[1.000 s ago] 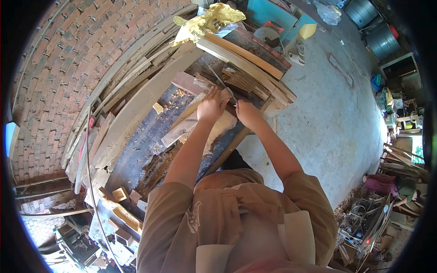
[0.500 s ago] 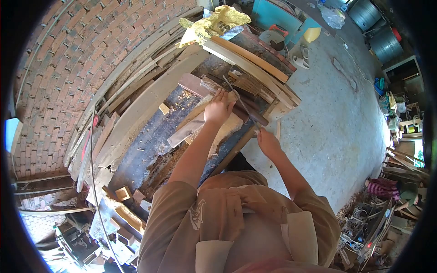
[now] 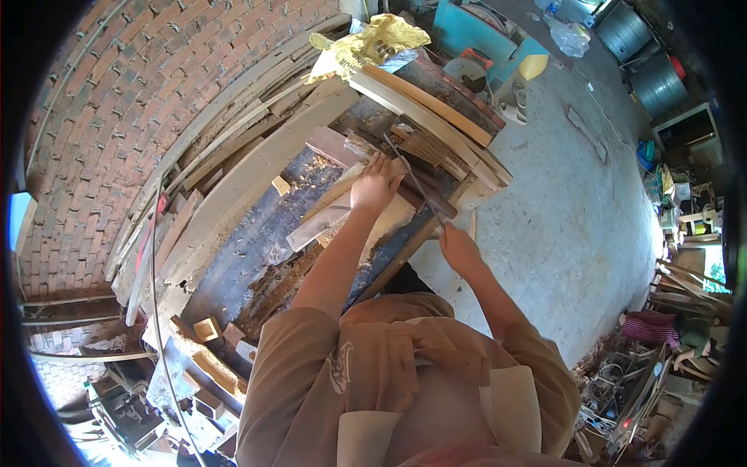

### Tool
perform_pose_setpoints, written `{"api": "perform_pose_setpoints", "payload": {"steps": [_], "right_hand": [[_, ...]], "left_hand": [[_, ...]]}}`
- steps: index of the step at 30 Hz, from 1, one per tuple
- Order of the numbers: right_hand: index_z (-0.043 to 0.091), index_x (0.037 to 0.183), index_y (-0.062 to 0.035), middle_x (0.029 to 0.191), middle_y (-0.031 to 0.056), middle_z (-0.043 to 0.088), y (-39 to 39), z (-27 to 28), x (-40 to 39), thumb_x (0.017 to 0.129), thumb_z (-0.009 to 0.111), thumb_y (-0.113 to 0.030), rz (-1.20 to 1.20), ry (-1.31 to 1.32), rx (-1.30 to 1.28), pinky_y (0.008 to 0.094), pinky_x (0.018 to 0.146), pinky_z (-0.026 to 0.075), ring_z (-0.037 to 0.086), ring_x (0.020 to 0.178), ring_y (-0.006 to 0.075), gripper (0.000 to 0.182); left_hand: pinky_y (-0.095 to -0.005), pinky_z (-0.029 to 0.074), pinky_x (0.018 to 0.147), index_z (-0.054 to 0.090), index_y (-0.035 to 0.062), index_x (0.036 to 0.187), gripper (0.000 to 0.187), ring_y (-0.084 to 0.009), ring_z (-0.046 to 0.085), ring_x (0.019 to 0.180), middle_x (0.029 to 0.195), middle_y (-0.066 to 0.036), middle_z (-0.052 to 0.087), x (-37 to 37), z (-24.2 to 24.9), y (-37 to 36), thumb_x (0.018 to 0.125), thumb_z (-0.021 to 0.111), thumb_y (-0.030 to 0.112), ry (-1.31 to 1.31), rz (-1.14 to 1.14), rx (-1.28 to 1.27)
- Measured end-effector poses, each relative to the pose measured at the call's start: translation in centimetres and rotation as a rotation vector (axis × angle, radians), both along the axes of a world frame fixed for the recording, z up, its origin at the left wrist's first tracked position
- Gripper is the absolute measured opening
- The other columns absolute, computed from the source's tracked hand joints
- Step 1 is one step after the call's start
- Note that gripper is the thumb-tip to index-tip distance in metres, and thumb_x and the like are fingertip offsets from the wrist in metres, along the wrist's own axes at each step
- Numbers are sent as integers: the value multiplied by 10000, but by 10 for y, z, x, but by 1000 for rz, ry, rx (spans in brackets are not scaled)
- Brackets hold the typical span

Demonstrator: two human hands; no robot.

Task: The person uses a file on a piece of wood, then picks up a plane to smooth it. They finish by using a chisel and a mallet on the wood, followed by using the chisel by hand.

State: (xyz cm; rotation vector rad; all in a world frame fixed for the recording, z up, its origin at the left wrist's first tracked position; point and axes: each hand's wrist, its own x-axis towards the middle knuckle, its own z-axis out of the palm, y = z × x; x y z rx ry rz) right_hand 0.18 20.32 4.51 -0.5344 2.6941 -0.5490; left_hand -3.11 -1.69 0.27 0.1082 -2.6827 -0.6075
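My left hand (image 3: pixel 373 187) is closed over a pale wooden piece (image 3: pixel 339 189) on the workbench (image 3: pixel 257 210), with its fingertips near the far end. My right hand (image 3: pixel 461 249), at the bench's right edge, is wrapped round the near end of a long, thin metal file (image 3: pixel 424 184). The file slants away from me across the end of the wooden piece, just right of my left fingers. Its handle is mostly hidden in my right hand. A flat wooden offcut (image 3: pixel 317 227) and a reddish-brown block (image 3: pixel 330 145) lie close to my left hand.
Long planks (image 3: pixel 436 117) lie at the bench's far end, beside a yellow plastic sack (image 3: pixel 369 48). A small wood block (image 3: pixel 281 185) and shavings are on the bench. More boards (image 3: pixel 226 148) lean along the brick wall (image 3: pixel 156 86). Concrete floor (image 3: pixel 556 210) extends to the right.
My right hand has dropped slightly toward me with the file, which has shifted a little along its length. My left hand stays on the wooden piece. The view has tilted slightly.
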Motion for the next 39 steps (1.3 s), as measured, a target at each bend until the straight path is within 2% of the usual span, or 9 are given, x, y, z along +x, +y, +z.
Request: {"api": "perform_pose_setpoints", "payload": {"steps": [5,9,13,15,17,25,30,35,39], "right_hand": [[480,865,-5,780,241,573,10,21,12,860,407,-222,-64,-124,92,493,655,423,559,777,388,230],[488,855,-3,754,226,574,-25,0,-28,873,396,-213,40,83,-99,475,645,426,546,734,410,230],[497,852,-11,774,216,582,-80,-1,-73,866,405,-221,51,44,-72,469,659,435,557,761,392,229],[509,871,-24,792,213,590,-82,-8,-74,858,411,-231,50,40,-42,467,676,446,568,784,381,229],[508,859,-26,775,210,589,-71,-11,-65,855,418,-224,42,91,-117,466,653,448,568,760,381,218],[479,854,-41,674,192,568,46,-33,35,870,415,-230,-46,92,-25,476,584,431,556,659,379,200],[482,799,-46,637,179,556,60,-42,45,883,406,-244,-65,244,-81,465,542,432,550,598,365,228],[489,787,-50,631,181,556,68,-38,58,882,413,-252,-52,209,-78,461,528,429,549,580,362,235],[492,788,-52,644,188,560,105,-42,79,883,409,-252,-117,152,-6,466,548,432,553,607,371,235]], "left_hand": [[-327,406,909,542,-8,1050,417,-241,456,1134,1159,-153,520,5,3,4,776,574,305,22,-27,48],[-323,410,905,541,-4,1056,418,-240,460,1130,1155,-151,522,4,3,2,773,579,301,32,-24,40],[-322,410,906,542,-2,1060,422,-233,456,1135,1157,-148,522,3,2,2,772,580,303,14,-20,63],[-320,415,900,532,14,1082,424,-225,443,1147,1174,-134,512,3,2,0,780,574,308,-14,-10,58],[-318,419,895,522,30,1104,427,-218,430,1159,1192,-121,502,1,2,0,788,567,313,-30,2,59],[-331,411,904,512,12,1102,432,-228,431,1158,1185,-123,505,0,-3,0,798,555,317,-2,-5,17],[-334,408,907,513,11,1102,427,-235,429,1159,1184,-129,504,0,0,1,796,557,306,-10,-19,20],[-333,390,927,515,-8,1090,451,-243,424,1163,1169,-156,510,-1,-4,-2,796,542,334,0,-24,-11],[-343,400,914,501,10,1115,455,-248,418,1166,1199,-151,487,-1,5,-1,793,547,328,-81,37,29]]}}
